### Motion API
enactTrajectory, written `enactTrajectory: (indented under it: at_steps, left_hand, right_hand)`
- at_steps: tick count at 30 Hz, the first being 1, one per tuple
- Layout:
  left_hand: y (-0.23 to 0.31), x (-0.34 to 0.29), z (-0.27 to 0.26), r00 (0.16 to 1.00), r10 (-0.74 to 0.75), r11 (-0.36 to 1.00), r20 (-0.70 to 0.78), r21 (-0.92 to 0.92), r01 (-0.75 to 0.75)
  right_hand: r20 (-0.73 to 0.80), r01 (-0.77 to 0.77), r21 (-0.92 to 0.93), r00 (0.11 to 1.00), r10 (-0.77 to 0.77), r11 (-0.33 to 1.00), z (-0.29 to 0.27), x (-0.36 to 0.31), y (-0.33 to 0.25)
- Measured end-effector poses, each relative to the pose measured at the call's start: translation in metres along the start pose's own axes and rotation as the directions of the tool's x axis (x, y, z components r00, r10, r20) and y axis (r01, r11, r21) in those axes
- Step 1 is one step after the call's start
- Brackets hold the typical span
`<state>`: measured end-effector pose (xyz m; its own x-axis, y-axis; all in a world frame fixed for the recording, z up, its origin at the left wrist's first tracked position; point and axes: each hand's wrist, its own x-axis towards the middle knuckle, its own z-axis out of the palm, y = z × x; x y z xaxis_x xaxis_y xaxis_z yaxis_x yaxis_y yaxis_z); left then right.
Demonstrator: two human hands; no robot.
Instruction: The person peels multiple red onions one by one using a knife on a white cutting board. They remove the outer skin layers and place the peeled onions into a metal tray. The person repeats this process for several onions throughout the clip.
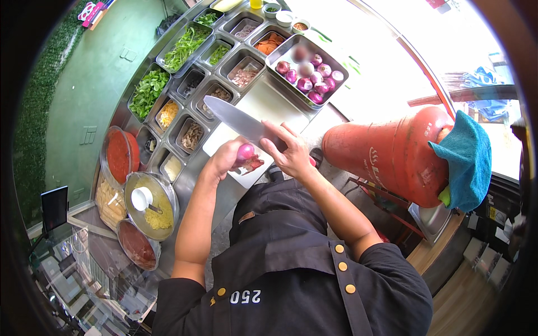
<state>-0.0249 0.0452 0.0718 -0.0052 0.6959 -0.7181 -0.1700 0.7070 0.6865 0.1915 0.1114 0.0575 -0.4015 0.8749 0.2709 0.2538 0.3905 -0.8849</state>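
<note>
Onion [245, 151], left hand [224, 158] — knife [234, 119], right hand [291, 156]

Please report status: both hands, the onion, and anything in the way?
Left hand holding onion, skin partly off. Right hand gripping knife. Board below; no obstacle seen.

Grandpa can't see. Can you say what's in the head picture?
Someone's left hand holds a partly peeled red onion while the right hand holds a large knife. Beyond are food bins and a metal tray of onions.
</note>
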Motion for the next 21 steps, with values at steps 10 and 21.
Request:
enactTrajectory:
  at_steps: [10,21]
  left_hand:
    - [0.007,-0.002,0.003,0.997,0.067,0.996,0.040,-0.061,-0.065]
    - [0.007,0.002,0.004,0.978,0.205,0.978,-0.019,-0.042,-0.206]
  right_hand:
    - [0.048,-0.056,0.087,0.998,0.052,0.995,0.009,0.002,0.002]
    - [0.104,-0.153,0.168,0.985,0.137,0.974,0.018,0.006,0.003]
